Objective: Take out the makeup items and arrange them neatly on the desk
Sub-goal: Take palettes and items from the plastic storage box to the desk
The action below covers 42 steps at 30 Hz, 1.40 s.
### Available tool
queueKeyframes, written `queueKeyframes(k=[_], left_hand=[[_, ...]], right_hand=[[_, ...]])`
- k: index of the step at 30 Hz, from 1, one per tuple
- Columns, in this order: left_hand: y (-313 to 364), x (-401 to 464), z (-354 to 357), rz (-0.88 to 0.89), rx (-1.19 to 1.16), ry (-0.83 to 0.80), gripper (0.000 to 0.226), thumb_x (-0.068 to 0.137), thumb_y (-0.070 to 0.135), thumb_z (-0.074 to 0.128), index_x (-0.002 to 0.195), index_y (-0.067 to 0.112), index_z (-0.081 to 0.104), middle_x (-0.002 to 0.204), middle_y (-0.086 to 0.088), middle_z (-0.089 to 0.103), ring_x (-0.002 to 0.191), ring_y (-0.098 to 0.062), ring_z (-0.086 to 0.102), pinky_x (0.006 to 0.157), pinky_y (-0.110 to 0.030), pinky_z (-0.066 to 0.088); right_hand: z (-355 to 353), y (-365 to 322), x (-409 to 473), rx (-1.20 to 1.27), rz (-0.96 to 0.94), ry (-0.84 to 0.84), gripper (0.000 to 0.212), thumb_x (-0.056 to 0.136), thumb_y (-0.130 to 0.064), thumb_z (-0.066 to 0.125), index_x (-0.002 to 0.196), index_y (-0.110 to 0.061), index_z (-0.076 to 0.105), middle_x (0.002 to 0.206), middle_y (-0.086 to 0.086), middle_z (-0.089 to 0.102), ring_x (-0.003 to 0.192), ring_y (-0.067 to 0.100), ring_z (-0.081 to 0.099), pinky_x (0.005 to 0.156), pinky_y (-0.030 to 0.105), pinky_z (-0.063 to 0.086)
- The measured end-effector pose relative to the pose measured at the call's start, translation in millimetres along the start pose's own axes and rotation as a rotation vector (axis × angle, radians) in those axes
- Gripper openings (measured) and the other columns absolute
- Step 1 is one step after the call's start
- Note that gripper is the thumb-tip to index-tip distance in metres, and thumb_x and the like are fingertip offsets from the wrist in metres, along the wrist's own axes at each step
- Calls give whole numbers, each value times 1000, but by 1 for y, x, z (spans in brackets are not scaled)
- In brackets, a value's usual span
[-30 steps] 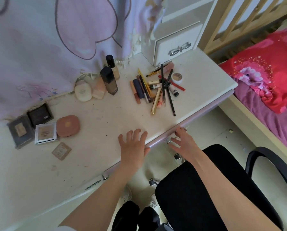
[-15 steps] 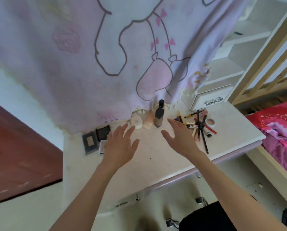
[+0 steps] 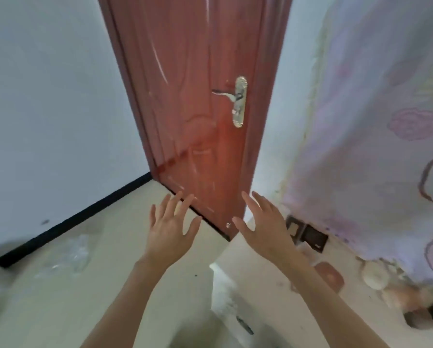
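A reddish-brown wooden door (image 3: pixel 198 116) with a brass lever handle (image 3: pixel 239 101) fills the far middle of the head view, a pale wall to its left, a lilac cartoon-printed cloth (image 3: pixel 376 136) hanging on the right, and a beige tiled floor (image 3: pixel 47 285) below. The white tabletop (image 3: pixel 265 280) enters only at the lower right, blurred. Both hands are raised in front of the door with nothing in them: the left hand (image 3: pixel 171 229) has its fingers spread and straight, the right hand (image 3: pixel 265 228) likewise, each grip fully open. The makeup that shows lies to the right of and nearer than the hands: two dark square compacts (image 3: pixel 308 233) just right of the right hand, a pinkish-brown rounded compact (image 3: pixel 329 275) nearer, and a cream round case (image 3: pixel 373 276) against the cloth. The right hand is plainly the nearer one to all of them; the left hangs over the floor, off the tabletop's left end. Any reach would probably go rightward and down.
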State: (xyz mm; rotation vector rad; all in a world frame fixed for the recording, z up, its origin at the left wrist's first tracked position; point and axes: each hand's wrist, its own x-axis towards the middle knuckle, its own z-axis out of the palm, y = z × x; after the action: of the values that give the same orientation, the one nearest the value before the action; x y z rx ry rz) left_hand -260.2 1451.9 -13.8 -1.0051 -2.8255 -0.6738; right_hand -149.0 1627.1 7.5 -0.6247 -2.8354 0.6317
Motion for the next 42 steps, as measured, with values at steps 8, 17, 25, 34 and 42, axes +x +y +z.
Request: queueKeyframes(k=[8,17,25,34,42], left_hand=[[-167,-117,-99,-505,22,304,56,92,49,37,143,30,28,153,4,22,143,-18,8,117,-42,4],[-346,-313,-207,-986,154,520,55,91,50,39,142,33,28,152,6,23,143,-18,7,116,-42,2],[-424,-491,-282,-1388,280,685,56,90,51,39,142,31,31,152,2,24,144,-20,7,116,-44,3],[-502,-659,-341,-1773,391,763,56,91,52,36,143,35,25,154,6,18,144,-16,2,116,-41,-2],[-548,-801,-403,-2046,484,859,55,92,49,37,143,31,27,153,5,21,144,-18,4,116,-42,0]], right_hand=[[85,-222,32,-28,-551,-251,62,94,-48,40,148,-25,20,155,1,18,143,17,13,116,40,12],[221,-515,-43,61,-1070,-498,61,94,-46,43,147,-27,21,154,-2,20,142,12,13,116,41,13],[313,-706,-171,154,-1456,-715,61,92,-45,46,146,-27,24,153,-1,22,141,14,16,115,38,13],[414,-893,-323,92,-1848,-826,64,92,-52,40,148,-30,16,156,-1,14,143,15,9,117,40,6],[467,-1049,-482,123,-2167,-877,66,92,-54,39,148,-29,16,156,2,16,144,18,10,116,43,4]])
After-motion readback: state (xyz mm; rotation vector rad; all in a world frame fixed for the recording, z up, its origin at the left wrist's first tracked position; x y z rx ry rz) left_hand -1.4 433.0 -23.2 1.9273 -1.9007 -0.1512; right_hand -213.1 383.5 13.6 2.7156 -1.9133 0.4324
